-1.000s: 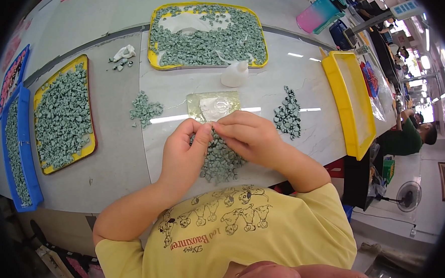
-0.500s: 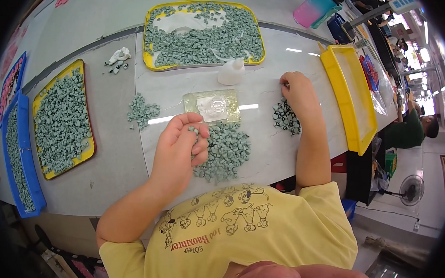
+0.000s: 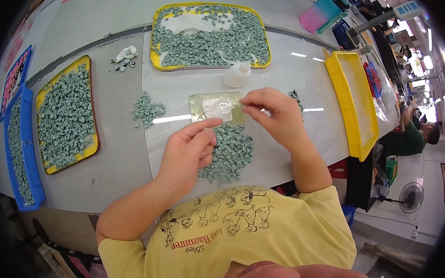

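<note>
My left hand [image 3: 188, 151] hovers at the left side of a loose pile of small grey-green pieces [image 3: 228, 154]. Its fingers are curled and the index finger points right; whatever they hold is hidden. My right hand [image 3: 276, 115] has thumb and fingertips pinched together at the right edge of a yellowish square pad [image 3: 195, 102]; anything between them is too small to make out. On the pad lie a white patch [image 3: 210, 109] and a clear round blob [image 3: 224, 108]. A white squeeze bottle [image 3: 237, 75] stands just behind the pad. My right hand partly covers a small dark-edged green heap [image 3: 296, 97].
Yellow-rimmed trays of green pieces stand at the back [image 3: 212, 41] and left [image 3: 65, 117], beside a blue tray [image 3: 28, 149]. A small green heap [image 3: 148, 110] lies left of the pad. A yellow bin [image 3: 351, 107] and a pink-teal bottle [image 3: 319, 15] are at the right.
My right hand has moved left from the dark-edged heap to the pad's edge. My left hand has turned, its index finger now stretched; the green piece seen in it is out of sight.
</note>
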Tool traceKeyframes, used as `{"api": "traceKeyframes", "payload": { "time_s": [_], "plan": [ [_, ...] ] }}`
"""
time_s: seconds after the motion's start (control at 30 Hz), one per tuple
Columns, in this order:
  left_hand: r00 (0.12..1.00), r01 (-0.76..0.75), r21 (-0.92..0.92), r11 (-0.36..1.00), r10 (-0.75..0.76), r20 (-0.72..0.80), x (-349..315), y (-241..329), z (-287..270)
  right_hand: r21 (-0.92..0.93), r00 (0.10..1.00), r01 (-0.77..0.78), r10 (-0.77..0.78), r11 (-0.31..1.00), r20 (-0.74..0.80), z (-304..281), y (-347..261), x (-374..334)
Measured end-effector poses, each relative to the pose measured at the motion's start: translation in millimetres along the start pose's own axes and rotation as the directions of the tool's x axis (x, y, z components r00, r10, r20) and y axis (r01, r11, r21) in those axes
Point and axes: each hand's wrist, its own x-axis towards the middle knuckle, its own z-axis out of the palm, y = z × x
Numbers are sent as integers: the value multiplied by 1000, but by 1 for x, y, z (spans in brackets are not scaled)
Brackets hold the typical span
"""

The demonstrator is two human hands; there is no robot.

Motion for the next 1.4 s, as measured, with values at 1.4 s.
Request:
{"api": "traceKeyframes", "payload": {
  "time_s": [1.4],
  "plan": [
    [997,-74,40,996,73,33,-2,1,-15,-453,756,615,-646,645,107,31,6,8]
  ]
}}
